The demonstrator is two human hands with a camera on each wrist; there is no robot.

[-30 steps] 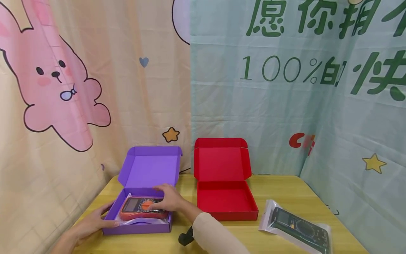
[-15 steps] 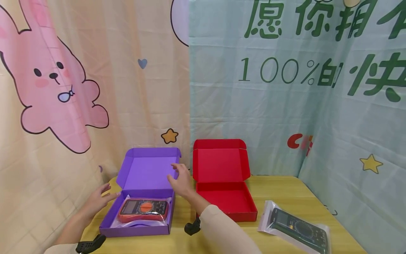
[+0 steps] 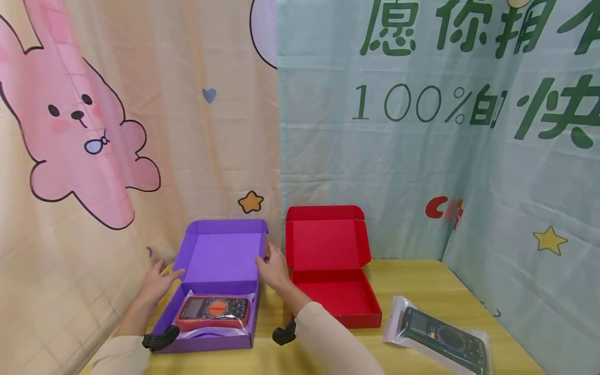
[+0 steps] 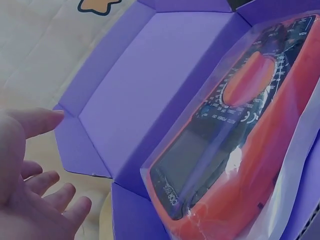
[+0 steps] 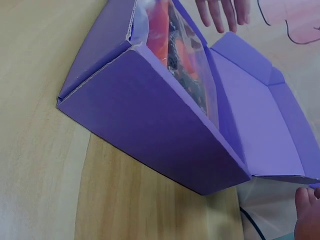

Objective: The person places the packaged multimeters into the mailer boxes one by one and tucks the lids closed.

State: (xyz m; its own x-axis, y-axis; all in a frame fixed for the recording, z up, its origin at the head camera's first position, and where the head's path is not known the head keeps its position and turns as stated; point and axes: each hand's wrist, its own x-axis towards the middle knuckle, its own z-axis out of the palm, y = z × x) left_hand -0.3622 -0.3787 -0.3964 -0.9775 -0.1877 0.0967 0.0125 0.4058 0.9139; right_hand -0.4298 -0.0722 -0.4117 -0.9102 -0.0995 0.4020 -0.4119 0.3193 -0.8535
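Desk [image 3: 408, 276] carries two boxes with lids raised: the purple box [image 3: 229, 342] toward the left edge, the red box [image 3: 337, 320] to its right, nearer the middle. Inside the purple box lies the red multimeter [image 3: 213, 311] in its clear bag [image 3: 213, 332]; the dark multimeter [image 3: 442, 341] rests near the front right corner. The left hand [image 3: 158, 284], fingers loosely spread, is beside the purple lid [image 3: 222, 255]; the right hand [image 3: 275, 270] is at its right edge, whether pinching I cannot tell. Brought down askew, the lid could snag the bag's loose border and bend. Room is tight between the boxes, wider toward the desk's right edge.
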